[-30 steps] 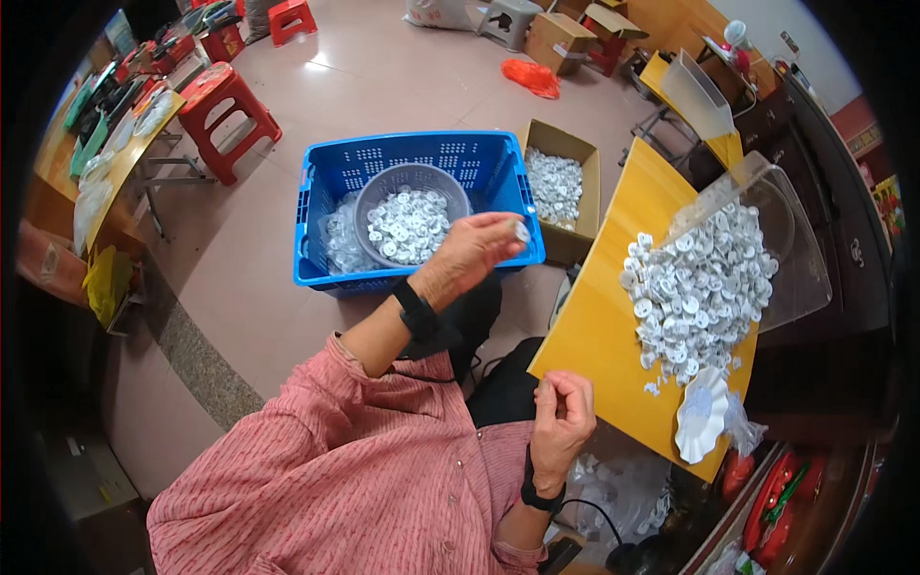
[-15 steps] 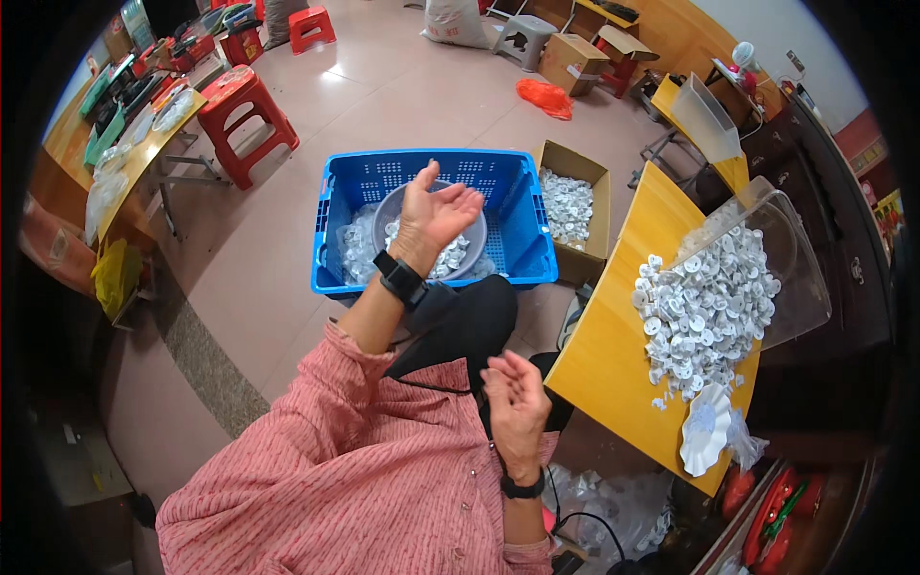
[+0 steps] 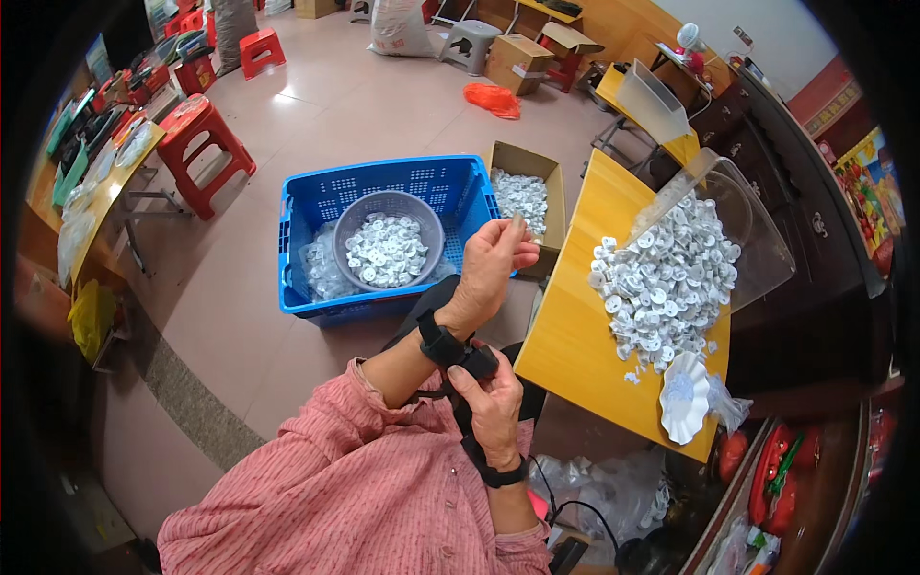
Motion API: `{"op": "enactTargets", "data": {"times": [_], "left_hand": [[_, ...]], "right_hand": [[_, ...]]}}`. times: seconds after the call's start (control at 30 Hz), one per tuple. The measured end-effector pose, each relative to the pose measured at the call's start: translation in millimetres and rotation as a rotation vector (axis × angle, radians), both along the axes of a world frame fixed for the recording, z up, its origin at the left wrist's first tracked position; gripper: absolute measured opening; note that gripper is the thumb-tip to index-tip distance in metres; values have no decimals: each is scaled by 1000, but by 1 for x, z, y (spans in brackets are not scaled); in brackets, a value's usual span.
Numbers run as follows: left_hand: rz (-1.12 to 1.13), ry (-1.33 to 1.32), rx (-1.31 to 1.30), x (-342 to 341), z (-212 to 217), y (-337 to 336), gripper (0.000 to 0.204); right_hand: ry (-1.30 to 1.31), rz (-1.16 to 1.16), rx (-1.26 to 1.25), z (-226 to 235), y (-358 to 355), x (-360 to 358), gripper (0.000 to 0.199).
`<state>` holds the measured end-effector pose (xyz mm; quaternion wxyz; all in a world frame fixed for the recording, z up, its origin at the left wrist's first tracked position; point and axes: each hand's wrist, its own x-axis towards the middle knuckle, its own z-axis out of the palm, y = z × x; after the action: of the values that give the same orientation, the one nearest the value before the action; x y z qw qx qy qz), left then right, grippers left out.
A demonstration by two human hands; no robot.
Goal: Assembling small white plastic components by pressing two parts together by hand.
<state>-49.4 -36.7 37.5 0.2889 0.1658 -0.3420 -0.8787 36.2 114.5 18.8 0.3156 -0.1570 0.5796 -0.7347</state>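
Observation:
My left hand (image 3: 484, 273) is raised over the right side of the blue crate, its fingers loosely bent with nothing visible in them. Its wrist wears a black strap (image 3: 439, 340) carrying a small black watch-like device (image 3: 479, 362). My right hand (image 3: 494, 407), banded in black at the wrist too, grips that device between thumb and fingers. A grey-purple basin (image 3: 342, 251) of small white plastic parts (image 3: 386, 249) sits inside the blue crate (image 3: 297, 299), with clear plastic bags (image 3: 324, 268) beside it.
At right, a yellow table (image 3: 575, 316) bears a heap of white parts (image 3: 671, 278), a tipped clear bin (image 3: 767, 249) and a white fluted dish (image 3: 684, 398). Beyond the crate stands a cardboard box (image 3: 554, 177) of parts. A red stool (image 3: 206, 158) stands left.
My left hand has swung right, away from over the basin, and its forearm has turned. My right hand has moved up to the left wrist and taken hold of the device. The view has shifted.

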Motion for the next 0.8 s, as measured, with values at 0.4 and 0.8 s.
{"op": "enactTargets", "data": {"times": [0.4,0.8], "left_hand": [[537,107,-1424,-10,31,23,15],[216,174,-954,-61,121,57,21]], "right_hand": [[13,-48,-54,14,13,-6,41],[143,38,-20,-16,26,0,30]]}}
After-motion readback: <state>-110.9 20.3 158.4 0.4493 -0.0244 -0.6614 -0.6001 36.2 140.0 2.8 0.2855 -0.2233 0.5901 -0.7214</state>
